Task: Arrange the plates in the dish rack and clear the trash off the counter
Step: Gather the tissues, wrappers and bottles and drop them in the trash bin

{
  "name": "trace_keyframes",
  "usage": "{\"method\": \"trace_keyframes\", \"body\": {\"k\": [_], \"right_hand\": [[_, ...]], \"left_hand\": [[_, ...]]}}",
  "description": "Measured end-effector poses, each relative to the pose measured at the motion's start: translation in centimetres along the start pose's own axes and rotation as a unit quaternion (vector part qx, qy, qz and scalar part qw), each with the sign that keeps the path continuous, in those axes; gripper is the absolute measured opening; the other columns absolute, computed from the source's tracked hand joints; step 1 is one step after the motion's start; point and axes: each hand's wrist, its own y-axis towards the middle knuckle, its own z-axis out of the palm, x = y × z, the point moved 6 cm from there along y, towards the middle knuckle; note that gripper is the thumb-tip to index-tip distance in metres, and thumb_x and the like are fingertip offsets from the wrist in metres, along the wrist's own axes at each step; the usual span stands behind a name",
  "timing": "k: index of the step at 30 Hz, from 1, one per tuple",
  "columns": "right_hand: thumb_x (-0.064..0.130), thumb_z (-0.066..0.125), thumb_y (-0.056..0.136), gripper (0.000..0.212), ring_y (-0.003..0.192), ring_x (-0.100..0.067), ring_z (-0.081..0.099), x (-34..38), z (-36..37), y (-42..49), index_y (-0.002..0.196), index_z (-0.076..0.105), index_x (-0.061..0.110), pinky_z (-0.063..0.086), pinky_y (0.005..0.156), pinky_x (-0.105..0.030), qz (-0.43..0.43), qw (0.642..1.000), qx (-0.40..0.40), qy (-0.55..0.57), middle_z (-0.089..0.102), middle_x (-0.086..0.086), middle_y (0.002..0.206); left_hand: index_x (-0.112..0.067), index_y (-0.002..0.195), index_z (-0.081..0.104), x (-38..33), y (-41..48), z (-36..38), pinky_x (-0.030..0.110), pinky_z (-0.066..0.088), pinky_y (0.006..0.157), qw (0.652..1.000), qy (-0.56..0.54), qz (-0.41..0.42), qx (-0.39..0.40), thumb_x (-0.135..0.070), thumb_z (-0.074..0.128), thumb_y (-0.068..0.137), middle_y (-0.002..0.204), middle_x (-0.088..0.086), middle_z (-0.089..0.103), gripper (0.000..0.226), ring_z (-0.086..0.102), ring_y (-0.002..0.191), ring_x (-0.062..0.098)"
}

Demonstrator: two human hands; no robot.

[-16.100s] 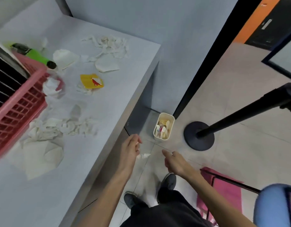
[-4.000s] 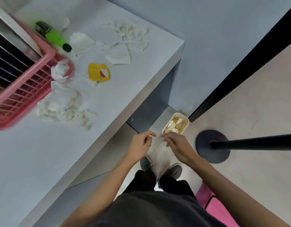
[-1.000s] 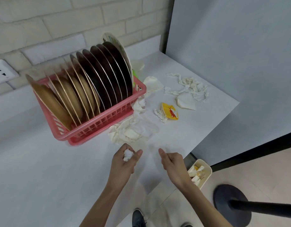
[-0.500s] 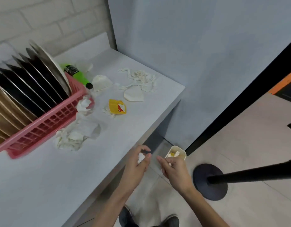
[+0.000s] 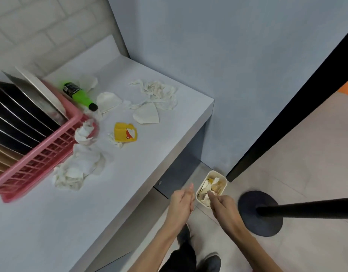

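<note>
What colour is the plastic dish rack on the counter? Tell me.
The plastic dish rack is pink; the head view shows it.

Both bare forearms (image 5: 161, 239) extended forward and down, left hand (image 5: 181, 202) back upward, fingers curled, palm hidden, right hand (image 5: 223, 205) just beside it, fingers curled, thumb against forefinger.

A black pole (image 5: 306, 208) comes in from the right edge. It ends on a round black base (image 5: 247, 205) (flat, like a lid) on the floor (image 5: 306, 154). The floor has pale tiles with thin lines. A white brick wall (image 5: 41, 26) is top left, beside a plain blue-grey wall (image 5: 228, 55). A black strip (image 5: 287, 107) runs down next to it. Two dark shoes (image 5: 209, 262) stand at the bottom.
</note>
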Motion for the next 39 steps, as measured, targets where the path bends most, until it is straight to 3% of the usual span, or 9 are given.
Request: {"method": "trace_keyframes", "body": {"k": [9, 12, 17, 19, 22, 26, 29, 32, 39], "right_hand": [[0.031, 0.048, 0.102, 0.054, 0.045, -0.010, 0.030, -7.1, -1.5, 6.8, 0.052, 0.036, 0.016, 0.027, 0.050, -0.027, 0.100, 0.994, -0.041, -0.010, 0.033, 0.004, 0.046], [0.026, 0.043, 0.091, 0.037, 0.045, -0.010, 0.034, -11.8, -2.5, 8.8, 0.057, 0.039, 0.014, 0.027, 0.045, -0.022, 0.147, 0.989, -0.020, -0.011, 0.040, 0.003, 0.051], [0.004, 0.047, 0.089, 0.019, 0.043, -0.012, 0.035, -21.5, -3.2, 13.1, 0.071, 0.051, 0.009, 0.021, 0.044, -0.018, 0.258, 0.966, 0.026, -0.020, 0.046, -0.005, 0.059], [0.006, 0.047, 0.092, 0.019, 0.046, -0.015, 0.039, -24.8, -3.3, 15.0, 0.075, 0.055, 0.009, 0.024, 0.043, -0.020, 0.249, 0.967, 0.036, -0.044, 0.050, -0.004, 0.063], [0.008, 0.044, 0.097, 0.018, 0.056, -0.015, 0.048, -28.3, -3.0, 18.3, 0.087, 0.059, 0.009, 0.034, 0.044, -0.020, 0.217, 0.974, 0.033, -0.060, 0.054, -0.002, 0.070], [0.015, 0.046, 0.071, 0.031, 0.067, -0.019, 0.050, -31.7, -2.2, 23.4, 0.098, 0.060, 0.010, 0.038, 0.054, -0.025, 0.196, 0.979, 0.017, -0.049, 0.054, -0.007, 0.078], [-0.003, 0.043, 0.083, 0.024, 0.067, -0.016, 0.048, -34.1, -1.0, 28.1, 0.099, 0.059, 0.004, 0.038, 0.048, -0.013, 0.166, 0.985, 0.023, -0.030, 0.051, -0.004, 0.079], [-0.002, 0.045, 0.080, 0.026, 0.068, -0.015, 0.052, -36.5, 0.0, 32.9, 0.088, 0.058, 0.019, 0.038, 0.048, -0.011, 0.109, 0.993, 0.021, -0.038, 0.054, 0.001, 0.078], [-0.014, 0.048, 0.080, 0.032, 0.064, -0.013, 0.055, -44.5, 0.9, 42.3, 0.084, 0.063, 0.013, 0.041, 0.051, -0.013, 0.015, 0.996, 0.007, -0.092, 0.059, 0.000, 0.076]], "left_hand": [[-0.023, 0.083, 0.062, 4.9, 9.1, 2.2, 0.011, 0.029, 0.041, 0.992, 0.067, -0.026, 0.107, -0.026, 0.052, 0.102, 0.049, -0.015, 0.048, 0.021, 0.039, 0.043, 0.001], [-0.007, 0.092, 0.065, 9.0, 12.5, 4.0, 0.008, 0.032, 0.045, 0.988, 0.056, -0.073, 0.127, -0.028, 0.053, 0.102, 0.055, -0.019, 0.054, 0.026, 0.045, 0.046, -0.001], [-0.031, 0.083, 0.061, 18.2, 18.4, 7.2, 0.017, 0.042, 0.063, 0.980, 0.094, -0.129, 0.114, -0.021, 0.056, 0.099, 0.116, 0.012, 0.067, 0.020, 0.062, 0.084, 0.009], [-0.029, 0.084, 0.058, 21.7, 20.2, 8.9, 0.022, 0.045, 0.073, 0.976, 0.138, -0.115, 0.127, -0.020, 0.058, 0.097, 0.129, 0.008, 0.064, 0.016, 0.063, 0.108, 0.023], [-0.023, 0.088, 0.057, 26.2, 23.1, 10.7, 0.018, 0.042, 0.077, 0.969, 0.206, -0.070, 0.116, -0.017, 0.060, 0.094, 0.132, -0.002, 0.062, 0.009, 0.060, 0.117, 0.018], [-0.027, 0.089, 0.055, 31.7, 27.7, 13.0, 0.016, 0.043, 0.078, 0.960, 0.248, -0.029, 0.126, -0.018, 0.064, 0.093, 0.127, -0.004, 0.062, 0.013, 0.059, 0.111, 0.016], [-0.025, 0.090, 0.057, 35.2, 30.8, 15.1, 0.017, 0.044, 0.070, 0.955, 0.267, -0.005, 0.128, -0.017, 0.058, 0.095, 0.113, -0.001, 0.065, 0.010, 0.061, 0.100, 0.018], [-0.028, 0.092, 0.056, 38.4, 33.3, 18.0, 0.025, 0.046, 0.076, 0.949, 0.277, 0.051, 0.140, -0.020, 0.052, 0.097, 0.103, -0.004, 0.063, 0.010, 0.060, 0.096, 0.019], [-0.027, 0.098, 0.063, 46.1, 38.7, 20.3, 0.031, 0.044, 0.092, 0.905, 0.398, 0.128, 0.078, -0.022, 0.054, 0.091, 0.116, -0.008, 0.060, 0.012, 0.053, 0.111, 0.016]]}}
